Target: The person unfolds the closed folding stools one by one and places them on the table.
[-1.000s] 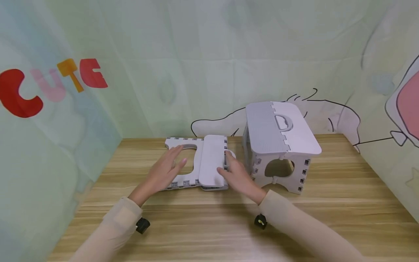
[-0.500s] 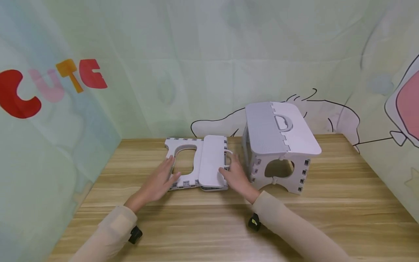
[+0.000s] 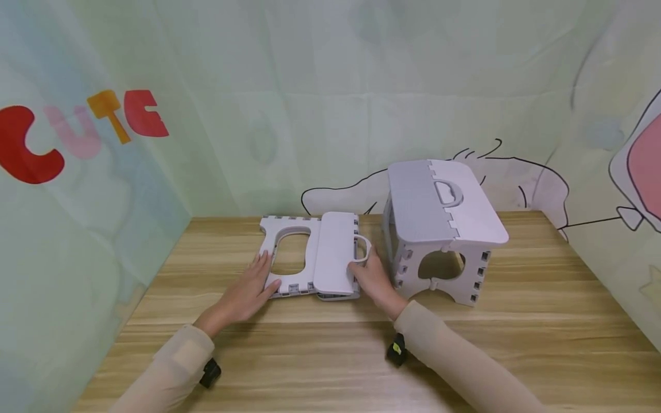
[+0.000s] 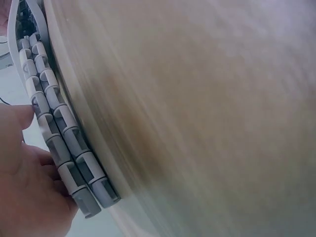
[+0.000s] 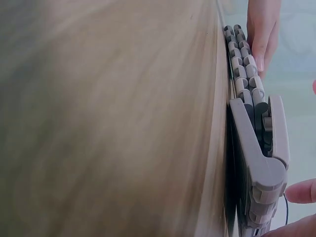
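A white folding stool [image 3: 333, 252] lies collapsed and flat on the table, its carry handle [image 3: 368, 250] at the right end. My left hand [image 3: 245, 295] grips its left end, fingers along the outer edge and thumb over the front corner. At the other end, my right hand [image 3: 376, 280] holds the stool by the handle, thumb over the panel's edge and fingers beyond it. The left wrist view shows the stool's toothed hinge side [image 4: 59, 133] from low down. In the right wrist view, fingers [image 5: 302, 191] bend toward the handle end.
A second folding stool [image 3: 431, 209] stands unfolded right of the flat one, close to my right hand. The wooden table [image 3: 320, 361] reaches toward me. Printed cloth [image 3: 242, 115] hangs behind and on both sides.
My left hand has drawn back left from above the stool's opening to its left end. My right hand has slipped slightly down, and its fingers now sit beyond the handle. The stools have stayed put.
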`<act>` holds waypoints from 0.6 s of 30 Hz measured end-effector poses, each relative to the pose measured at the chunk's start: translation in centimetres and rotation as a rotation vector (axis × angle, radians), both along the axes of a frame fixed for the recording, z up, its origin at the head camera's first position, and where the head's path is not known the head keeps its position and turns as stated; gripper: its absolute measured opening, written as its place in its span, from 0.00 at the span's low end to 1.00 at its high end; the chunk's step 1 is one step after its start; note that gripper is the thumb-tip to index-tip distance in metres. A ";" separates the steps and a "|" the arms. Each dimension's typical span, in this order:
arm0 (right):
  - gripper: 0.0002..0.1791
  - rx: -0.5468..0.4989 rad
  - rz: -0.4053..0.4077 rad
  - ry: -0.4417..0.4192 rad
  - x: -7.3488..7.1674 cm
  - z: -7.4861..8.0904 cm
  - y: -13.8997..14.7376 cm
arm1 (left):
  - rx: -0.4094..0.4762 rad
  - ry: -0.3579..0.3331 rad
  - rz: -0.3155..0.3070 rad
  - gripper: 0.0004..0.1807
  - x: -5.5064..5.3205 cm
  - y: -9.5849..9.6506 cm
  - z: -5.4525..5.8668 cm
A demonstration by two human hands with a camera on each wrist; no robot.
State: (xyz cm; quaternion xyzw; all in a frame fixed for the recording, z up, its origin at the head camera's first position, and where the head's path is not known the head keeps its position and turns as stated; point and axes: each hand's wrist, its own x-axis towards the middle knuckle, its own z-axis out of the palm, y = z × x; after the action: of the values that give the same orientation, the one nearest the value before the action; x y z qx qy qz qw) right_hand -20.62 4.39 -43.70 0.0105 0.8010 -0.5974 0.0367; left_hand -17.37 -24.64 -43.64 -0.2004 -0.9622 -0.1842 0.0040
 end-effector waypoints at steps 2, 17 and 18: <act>0.50 -0.018 -0.017 -0.008 -0.1 -0.1 -0.1 | -0.002 -0.002 -0.007 0.37 0.0 0.0 0.0; 0.42 -0.244 -0.122 -0.038 -0.2 0.3 -0.7 | -0.004 0.022 -0.035 0.35 0.0 -0.1 -0.1; 0.42 -0.256 -0.128 -0.044 -0.2 0.3 -0.7 | 0.002 0.018 -0.036 0.35 0.1 -0.1 -0.1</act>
State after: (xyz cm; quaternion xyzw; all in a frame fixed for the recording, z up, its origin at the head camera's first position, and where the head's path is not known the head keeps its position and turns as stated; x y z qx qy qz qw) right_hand -20.83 3.68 -43.43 0.0698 0.7151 -0.6953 0.0171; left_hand -17.30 -24.73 -43.72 -0.2194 -0.9582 -0.1833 0.0095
